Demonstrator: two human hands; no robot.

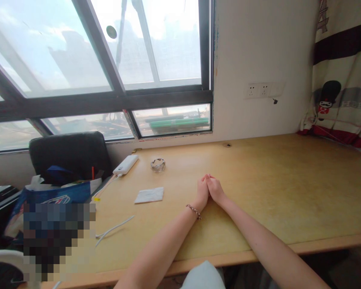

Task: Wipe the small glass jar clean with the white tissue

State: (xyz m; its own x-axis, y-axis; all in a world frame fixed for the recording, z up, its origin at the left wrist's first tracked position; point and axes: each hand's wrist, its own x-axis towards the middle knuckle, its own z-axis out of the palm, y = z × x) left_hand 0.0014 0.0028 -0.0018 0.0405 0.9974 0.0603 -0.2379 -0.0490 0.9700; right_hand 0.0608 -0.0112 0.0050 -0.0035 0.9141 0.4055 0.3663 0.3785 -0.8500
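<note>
White packet [149, 195] lies flat on the worktop [289, 192], near your left hand [202, 192] and apart from it. Your left hand and right hand [216, 190] meet over the worktop, each grip narrow, fingers curled in and pressed together. A braided bracelet [194, 211] circles your left wrist. Beyond the packet you have an openwork metal ring [158, 165], with a white power bank [126, 164] to its left. Nearer you, a white cable [116, 226] trails across the worktop's left side, by a blue bag [60, 194].
</note>
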